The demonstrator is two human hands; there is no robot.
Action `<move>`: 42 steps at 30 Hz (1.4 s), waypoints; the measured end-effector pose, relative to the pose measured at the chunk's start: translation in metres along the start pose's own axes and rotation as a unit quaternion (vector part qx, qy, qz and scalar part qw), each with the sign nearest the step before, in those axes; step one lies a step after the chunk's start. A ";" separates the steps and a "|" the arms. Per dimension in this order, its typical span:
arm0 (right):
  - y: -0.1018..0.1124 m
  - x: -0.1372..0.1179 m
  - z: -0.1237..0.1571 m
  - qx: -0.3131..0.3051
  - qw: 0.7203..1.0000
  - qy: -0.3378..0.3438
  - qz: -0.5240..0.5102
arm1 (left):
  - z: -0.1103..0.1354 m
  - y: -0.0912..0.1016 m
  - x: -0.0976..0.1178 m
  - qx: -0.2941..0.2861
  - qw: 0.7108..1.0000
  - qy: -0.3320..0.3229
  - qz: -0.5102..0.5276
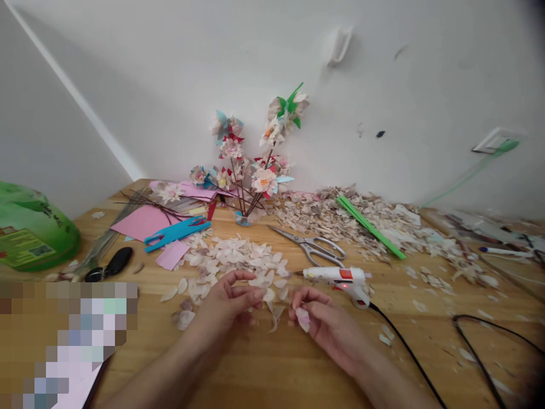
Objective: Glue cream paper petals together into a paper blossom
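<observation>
My right hand (326,321) is closed in a pinch on a pale petal (303,319) with a pinkish tint. My left hand (234,301) faces it, its fingers curled and the thumb close to them. Whether anything sits between those fingertips I cannot make out. A thin whitish petal (275,318) shows between the two hands. Just beyond them lies a loose spread of dried petals (238,255). A white glue gun (340,276) with a lit red light rests beyond my right hand, and scissors (313,247) lie behind it.
Handmade flowers (264,180) on stems stand in a small glass (243,218) at the back. A large petal heap (340,221) bears green strips (370,227). Left are blue strips (176,233), pink paper (140,223) and a green bottle (36,227). A black cord (404,352) runs along the right.
</observation>
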State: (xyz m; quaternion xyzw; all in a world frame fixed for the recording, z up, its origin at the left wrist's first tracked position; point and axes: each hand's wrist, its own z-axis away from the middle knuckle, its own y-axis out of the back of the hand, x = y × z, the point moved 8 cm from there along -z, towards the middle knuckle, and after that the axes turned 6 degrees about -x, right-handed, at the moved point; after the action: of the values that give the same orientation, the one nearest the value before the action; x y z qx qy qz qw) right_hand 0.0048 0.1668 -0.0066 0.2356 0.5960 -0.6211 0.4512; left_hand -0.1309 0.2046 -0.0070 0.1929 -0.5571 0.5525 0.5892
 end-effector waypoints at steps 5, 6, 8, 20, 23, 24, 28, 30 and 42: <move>0.001 0.003 0.003 -0.016 0.999 -0.029 -0.038 | 0.004 -0.003 -0.008 0.012 0.999 0.027 0.017; 0.002 0.004 0.003 -0.010 0.999 -0.034 -0.041 | 0.004 -0.004 -0.007 0.011 0.999 0.027 0.016; 0.005 0.004 0.003 0.008 0.998 -0.037 -0.046 | 0.005 -0.005 -0.007 0.009 0.999 0.028 0.018; 0.008 0.001 0.003 0.051 0.997 -0.005 0.057 | 0.010 -0.008 -0.008 0.003 0.997 0.069 0.027; 0.008 0.003 0.002 0.040 0.996 0.005 0.076 | 0.010 -0.008 -0.010 0.000 0.996 0.079 0.037; 0.008 0.003 0.002 0.038 0.996 0.008 0.081 | 0.010 -0.008 -0.011 -0.002 0.996 0.083 0.040; 0.007 0.002 0.002 0.037 0.994 0.024 0.098 | 0.011 -0.008 -0.014 -0.003 0.995 0.089 0.046; 0.006 0.001 0.002 0.034 0.993 0.029 0.108 | 0.011 -0.008 -0.014 -0.003 0.995 0.087 0.046; 0.004 0.001 0.001 0.036 0.988 0.021 0.149 | 0.012 -0.011 -0.014 -0.009 0.993 0.100 0.054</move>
State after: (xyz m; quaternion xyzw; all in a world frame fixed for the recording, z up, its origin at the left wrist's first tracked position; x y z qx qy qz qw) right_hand 0.0076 0.1657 -0.0095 0.3510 0.5405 -0.5631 0.5174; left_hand -0.1231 0.1850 -0.0112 0.1012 -0.5099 0.5950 0.6129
